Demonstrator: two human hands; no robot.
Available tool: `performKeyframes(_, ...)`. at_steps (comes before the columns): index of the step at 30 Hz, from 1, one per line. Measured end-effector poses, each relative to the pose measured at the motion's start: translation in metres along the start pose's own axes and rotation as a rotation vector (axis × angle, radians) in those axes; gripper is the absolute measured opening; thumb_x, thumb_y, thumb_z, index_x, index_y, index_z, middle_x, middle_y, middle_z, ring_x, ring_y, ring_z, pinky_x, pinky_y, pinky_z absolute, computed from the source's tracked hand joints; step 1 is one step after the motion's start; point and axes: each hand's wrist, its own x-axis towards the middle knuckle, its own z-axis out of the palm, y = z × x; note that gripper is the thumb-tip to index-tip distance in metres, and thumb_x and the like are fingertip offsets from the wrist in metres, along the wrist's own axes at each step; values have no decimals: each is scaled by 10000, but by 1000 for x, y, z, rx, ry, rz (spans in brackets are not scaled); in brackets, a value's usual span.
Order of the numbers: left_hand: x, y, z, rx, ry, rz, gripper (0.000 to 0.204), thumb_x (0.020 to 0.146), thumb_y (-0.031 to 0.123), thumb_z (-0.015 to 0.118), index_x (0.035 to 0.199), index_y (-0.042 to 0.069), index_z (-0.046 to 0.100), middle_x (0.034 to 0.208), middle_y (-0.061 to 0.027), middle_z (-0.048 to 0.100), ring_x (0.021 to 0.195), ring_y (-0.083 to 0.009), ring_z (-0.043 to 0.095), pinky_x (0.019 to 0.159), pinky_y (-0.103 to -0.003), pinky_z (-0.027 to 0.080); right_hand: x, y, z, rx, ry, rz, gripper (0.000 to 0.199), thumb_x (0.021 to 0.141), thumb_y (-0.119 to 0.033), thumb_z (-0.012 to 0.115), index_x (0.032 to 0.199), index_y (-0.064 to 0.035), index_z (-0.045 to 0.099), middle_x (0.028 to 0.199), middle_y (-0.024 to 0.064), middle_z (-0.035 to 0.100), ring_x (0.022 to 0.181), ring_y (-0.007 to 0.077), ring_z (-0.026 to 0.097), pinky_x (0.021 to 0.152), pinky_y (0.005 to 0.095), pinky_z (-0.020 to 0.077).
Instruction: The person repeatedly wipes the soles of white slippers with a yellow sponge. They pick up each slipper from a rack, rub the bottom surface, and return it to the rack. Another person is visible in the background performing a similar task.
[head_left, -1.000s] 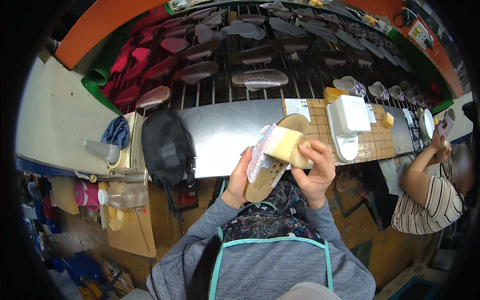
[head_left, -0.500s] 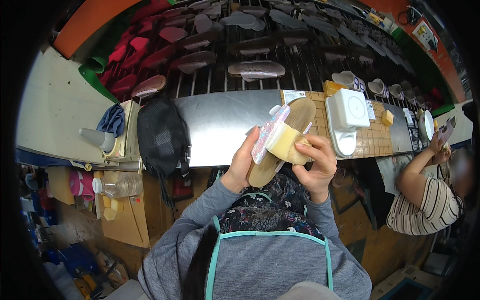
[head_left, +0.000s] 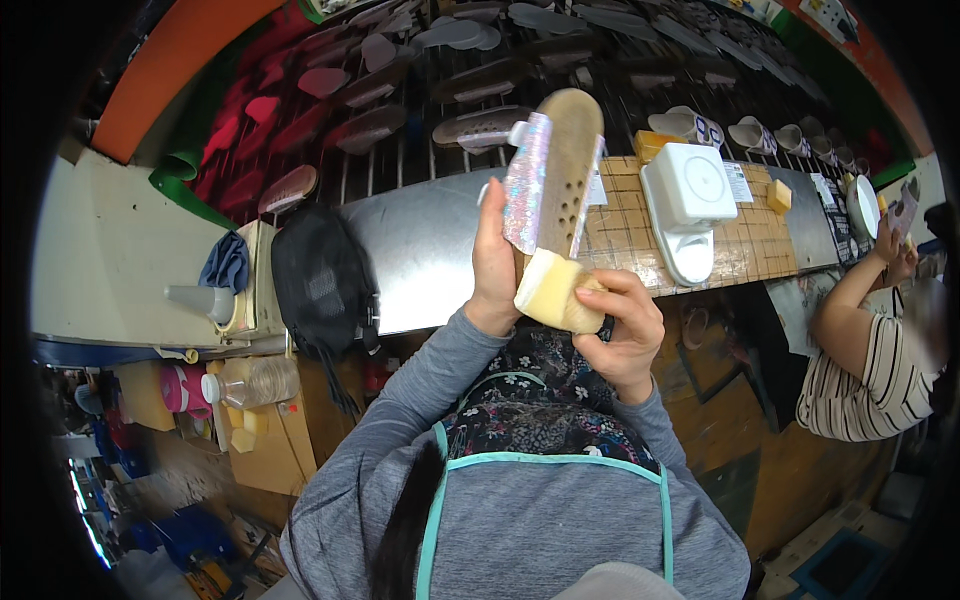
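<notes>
My left hand (head_left: 493,268) is closed round the near part of a brown sandal sole (head_left: 572,125) and holds it up, tilted, above the front edge of the bench. A glittery pink strap (head_left: 527,185) stands up along the sole's left side, and a narrower strip of it shows on the right. Several dark holes mark the middle of the sole. In my right hand (head_left: 628,330) is a pale yellow sponge (head_left: 553,288), pinched between thumb and fingers. It lies over the near end of the sole and hides it; whether it presses there I cannot tell.
Beyond the metal bench top (head_left: 415,240), rollers carry several soles (head_left: 480,128). A white dispenser (head_left: 690,205) stands to the right, with a small sponge block (head_left: 778,197) past it. A black bag (head_left: 322,280) sits left. Another person (head_left: 860,370) works at far right.
The sponge has gone from the middle of the sole to its near end, uncovering the holes. The sandal is now raised and more upright. The whole view has shifted slightly.
</notes>
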Motion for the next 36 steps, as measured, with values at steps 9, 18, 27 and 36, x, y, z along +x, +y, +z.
performKeyframes(9, -5, -11, -15, 143, 132, 427, 699, 990, 609, 284, 1370, 39, 421, 1280, -113, 550, 1156, -238, 557, 992, -383, 454, -11, -2, 25, 447, 147, 251, 479, 660, 21, 736, 1123, 6, 615, 1073, 128, 578, 1000, 207, 576, 903, 311, 455)
performKeyframes(18, -7, 17, -40, -132, 20, 355, 609, 1017, 542, 299, 1332, 54, 481, 1220, -106, 608, 1068, -224, 614, 943, -374, 498, 1, -3, 45, -154, -17, -60, 515, 552, -27, 767, 1053, -101, 676, 993, 80, 583, 878, 233, 584, 775, 317, 491)
performKeyframes(27, -20, 30, -61, -192, 78, 357, 599, 1005, 519, 359, 1369, 57, 474, 1312, -113, 573, 1147, -261, 587, 989, -392, 475, 1, 2, 57, -340, 195, -103, 564, 527, -5, 812, 1056, -102, 642, 891, 58, 521, 785, 206, 547, 661, 305, 475)
performKeyframes(36, -22, 43, -68, -225, 86, 354, 572, 1012, 505, 348, 1338, 60, 502, 1261, -99, 603, 1092, -245, 614, 956, -370, 497, 19, -1, 58, -383, 170, -120, 517, 526, -39, 792, 1031, -120, 714, 917, 67, 550, 830, 238, 539, 713, 334, 462)
